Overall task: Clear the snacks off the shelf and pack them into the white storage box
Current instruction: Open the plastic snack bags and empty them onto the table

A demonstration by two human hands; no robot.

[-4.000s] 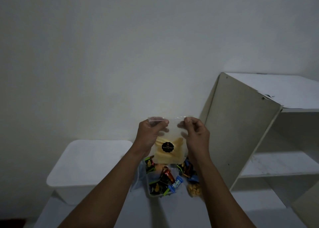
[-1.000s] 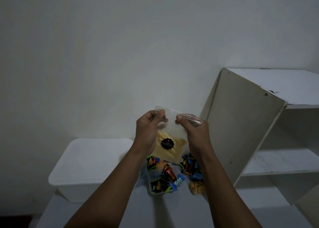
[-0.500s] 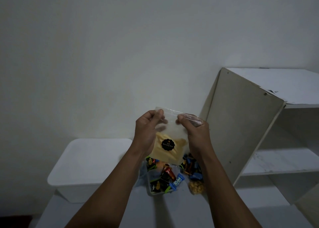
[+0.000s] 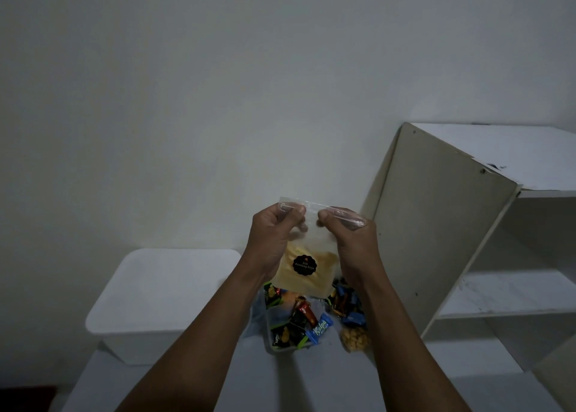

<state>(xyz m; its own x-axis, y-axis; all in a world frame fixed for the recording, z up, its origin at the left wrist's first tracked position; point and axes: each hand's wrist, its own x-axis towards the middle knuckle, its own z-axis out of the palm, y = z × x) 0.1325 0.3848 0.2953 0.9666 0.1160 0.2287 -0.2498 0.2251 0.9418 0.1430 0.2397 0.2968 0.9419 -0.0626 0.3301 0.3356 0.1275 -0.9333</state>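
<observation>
- My left hand [image 4: 274, 240] and right hand [image 4: 352, 243] each pinch the top strip of a clear, crinkly plastic bag [image 4: 307, 256], thumbs pressed against curled fingers, before a plain wall.
- Thin yellow chips fill the bag's lower half, and a round, scallop-edged black label sits on its front.
- At 6 o'clock below the bag, glossy wrapped sweets [image 4: 299, 321] and a small pouch of nuts [image 4: 353, 338] lie heaped.
- The white storage box [image 4: 162, 293], smooth, flat-topped and round-cornered, sits at 8 o'clock.
- The boxy white shelf [image 4: 442, 224] stands at 3 o'clock, its boards scuffed.
</observation>
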